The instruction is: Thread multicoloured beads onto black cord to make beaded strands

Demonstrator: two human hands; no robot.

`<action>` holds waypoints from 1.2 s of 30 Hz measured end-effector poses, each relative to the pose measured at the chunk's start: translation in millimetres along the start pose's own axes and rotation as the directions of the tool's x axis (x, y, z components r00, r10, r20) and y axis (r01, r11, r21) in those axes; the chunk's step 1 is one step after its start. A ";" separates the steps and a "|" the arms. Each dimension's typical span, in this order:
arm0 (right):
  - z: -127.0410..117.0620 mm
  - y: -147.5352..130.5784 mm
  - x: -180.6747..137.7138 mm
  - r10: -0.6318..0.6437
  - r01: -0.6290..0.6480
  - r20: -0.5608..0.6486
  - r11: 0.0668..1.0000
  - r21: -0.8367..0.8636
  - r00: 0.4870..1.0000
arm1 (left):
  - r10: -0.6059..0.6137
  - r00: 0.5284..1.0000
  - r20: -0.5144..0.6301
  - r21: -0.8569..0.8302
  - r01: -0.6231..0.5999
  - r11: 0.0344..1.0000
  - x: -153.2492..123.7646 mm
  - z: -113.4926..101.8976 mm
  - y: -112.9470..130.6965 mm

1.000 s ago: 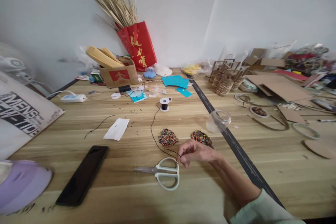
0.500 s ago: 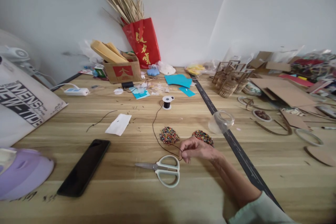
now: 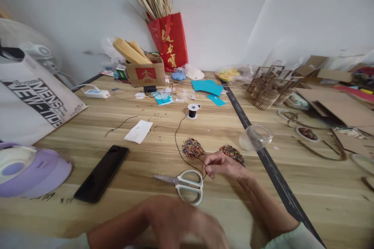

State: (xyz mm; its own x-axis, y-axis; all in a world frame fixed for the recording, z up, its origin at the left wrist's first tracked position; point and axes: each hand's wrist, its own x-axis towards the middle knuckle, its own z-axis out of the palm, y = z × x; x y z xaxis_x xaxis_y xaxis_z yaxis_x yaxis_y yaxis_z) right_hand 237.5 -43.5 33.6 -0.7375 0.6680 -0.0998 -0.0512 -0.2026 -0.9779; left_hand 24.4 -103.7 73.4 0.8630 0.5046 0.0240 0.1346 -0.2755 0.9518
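Note:
My right hand (image 3: 217,164) is closed in a pinch on a thin black cord (image 3: 181,155), just right of the scissors. The cord runs back to a white spool (image 3: 193,111) wound with black cord, standing upright. My left hand (image 3: 182,221) is low at the front, smeared by motion, its fingers partly out of frame. Beyond it lie scissors (image 3: 189,182) with pale handles, blades pointing left. One heap of multicoloured beads (image 3: 193,148) sits left of my right hand. A second heap of beads (image 3: 233,154) lies behind it, partly covered by the hand.
A black phone (image 3: 102,174), a white paper piece (image 3: 138,131) and a purple visor-like item (image 3: 37,171) are on the left. A clear jar (image 3: 257,137) lies right of the beads. Blue sheets (image 3: 207,87), a cardboard box (image 3: 147,73) and a red bag (image 3: 169,42) stand farther back.
My left hand has come into view at the bottom. The whole scene has shifted slightly right as the camera turned left. My right hand keeps its pinch on the cord.

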 end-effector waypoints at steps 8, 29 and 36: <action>-2.5 -15.0 -6.9 -0.148 0.149 -0.083 0.989 0.004 0.985 | -0.250 0.896 -0.368 0.160 0.326 0.932 15.5 -47.7 -20.5; -11.1 7.7 11.6 -0.074 0.252 -0.472 0.912 0.324 0.878 | -0.379 0.893 -0.245 0.172 0.424 0.889 -10.3 -82.5 -38.2; -8.1 25.4 23.4 -0.069 0.256 -0.504 0.915 0.311 0.861 | -0.278 0.913 -0.299 0.438 0.390 0.810 -34.4 -95.2 -50.4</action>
State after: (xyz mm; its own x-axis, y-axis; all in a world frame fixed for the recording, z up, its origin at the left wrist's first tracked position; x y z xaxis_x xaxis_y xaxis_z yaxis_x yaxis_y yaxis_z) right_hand 224.4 -27.2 4.9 -0.2924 0.9499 -0.1104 -0.4451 -0.2374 -0.8634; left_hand -58.4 -29.3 53.7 0.6051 0.7817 -0.1511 0.6588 -0.3850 0.6463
